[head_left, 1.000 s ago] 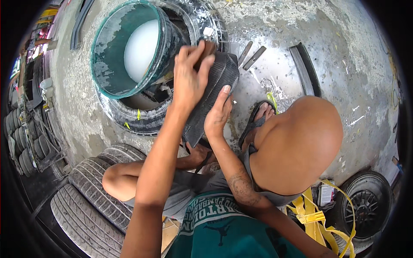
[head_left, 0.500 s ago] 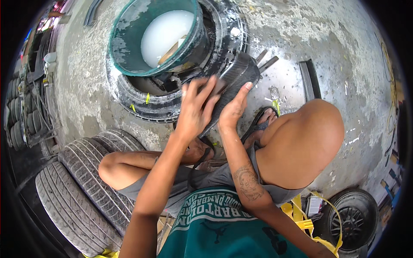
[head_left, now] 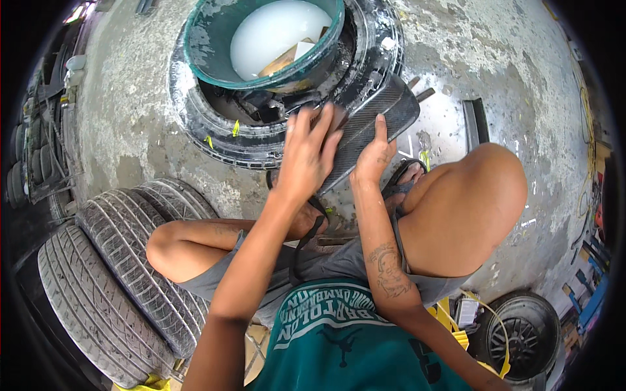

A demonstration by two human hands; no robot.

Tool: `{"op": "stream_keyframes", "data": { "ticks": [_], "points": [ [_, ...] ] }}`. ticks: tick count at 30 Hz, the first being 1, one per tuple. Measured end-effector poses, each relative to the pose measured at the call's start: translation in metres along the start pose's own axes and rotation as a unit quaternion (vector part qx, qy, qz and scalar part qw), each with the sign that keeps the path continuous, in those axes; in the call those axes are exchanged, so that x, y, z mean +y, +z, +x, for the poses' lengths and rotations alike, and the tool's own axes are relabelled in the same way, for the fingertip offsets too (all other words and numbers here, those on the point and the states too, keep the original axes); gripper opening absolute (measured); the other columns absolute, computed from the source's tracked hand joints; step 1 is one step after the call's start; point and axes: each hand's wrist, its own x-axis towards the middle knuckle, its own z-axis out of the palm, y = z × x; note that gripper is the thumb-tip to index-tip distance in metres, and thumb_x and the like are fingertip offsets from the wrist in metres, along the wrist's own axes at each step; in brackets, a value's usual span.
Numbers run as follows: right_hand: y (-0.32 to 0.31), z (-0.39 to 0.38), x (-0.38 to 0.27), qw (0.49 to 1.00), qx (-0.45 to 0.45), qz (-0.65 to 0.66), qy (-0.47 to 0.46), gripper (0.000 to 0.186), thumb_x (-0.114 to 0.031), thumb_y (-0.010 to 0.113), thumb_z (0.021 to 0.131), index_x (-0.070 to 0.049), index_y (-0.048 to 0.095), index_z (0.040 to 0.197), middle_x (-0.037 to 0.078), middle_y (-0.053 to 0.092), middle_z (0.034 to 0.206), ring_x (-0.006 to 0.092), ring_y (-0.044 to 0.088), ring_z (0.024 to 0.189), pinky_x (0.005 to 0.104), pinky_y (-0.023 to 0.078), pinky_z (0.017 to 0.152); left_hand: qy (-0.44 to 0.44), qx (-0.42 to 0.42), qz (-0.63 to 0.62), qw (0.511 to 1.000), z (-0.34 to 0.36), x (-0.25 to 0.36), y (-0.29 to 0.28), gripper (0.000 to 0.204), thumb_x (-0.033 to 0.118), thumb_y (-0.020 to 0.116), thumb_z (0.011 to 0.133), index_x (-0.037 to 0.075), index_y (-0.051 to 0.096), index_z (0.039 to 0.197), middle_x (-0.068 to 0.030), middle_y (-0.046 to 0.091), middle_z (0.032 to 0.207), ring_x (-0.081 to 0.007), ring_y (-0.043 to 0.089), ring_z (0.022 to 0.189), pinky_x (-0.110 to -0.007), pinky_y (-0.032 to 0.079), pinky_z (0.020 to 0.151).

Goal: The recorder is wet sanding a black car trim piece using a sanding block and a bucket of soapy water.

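Note:
My right hand grips the near edge of a dark panel with a carbon-fibre weave, thumb on top and the other fingers mostly hidden beneath. The panel slants, its rounded end pointing away to the right. My left hand presses a small dark pad against the panel's left part; motion smears the fingertips and the pad, so its kind is unclear. Just beyond my hands, a green basin of cloudy white water rests on a tyre lying flat. Tan and white pieces sit in the basin.
Worn tyres stand close to my left leg. A dark channel-shaped bar lies on the stained concrete floor to the right. Behind my right side are a wheel and yellow straps. Racked tyres line the far left.
The view has shifted, so the basin and tyre sit higher and farther right. The panel has turned slightly, its far end more to the right. My left hand still presses the pad on it.

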Motion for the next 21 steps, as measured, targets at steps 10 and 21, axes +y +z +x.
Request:
{"op": "stream_keyframes", "data": {
  "ticks": [10, 21],
  "points": [
    [-0.014, 0.009, 0.003, 1.0, 0.028, 0.006, 0.002, 0.04, -0.025, 0.069, 0.109, 0.004, 0.066, 0.138, 0.012, 0.072, 0.131, 0.0222, 0.069, 0.112, 0.0358, 0.054, 0.098, 0.05, -0.008, -0.001, 0.999, -0.011, -0.008, 0.002, 0.054, 0.002, 0.079, 0.093, -0.001, 0.068, 0.146, -0.0242, 0.065, 0.129, -0.0413, 0.062, 0.112, -0.05, 0.049, 0.102],
    [-0.004, 0.01, 0.003, 0.999, 0.028, 0.004, -0.036, 0.039, -0.024, 0.067, 0.109, 0.003, 0.067, 0.137, 0.012, 0.073, 0.129, 0.0247, 0.072, 0.108, 0.0388, 0.058, 0.096, -0.139, 0.042, 0.01, 0.989, -0.089, -0.028, -0.072, 0.048, 0.013, 0.076, 0.103, -0.004, 0.067, 0.147, -0.0198, 0.067, 0.121, -0.0325, 0.066, 0.112, -0.041, 0.053, 0.1]
  ]
}}
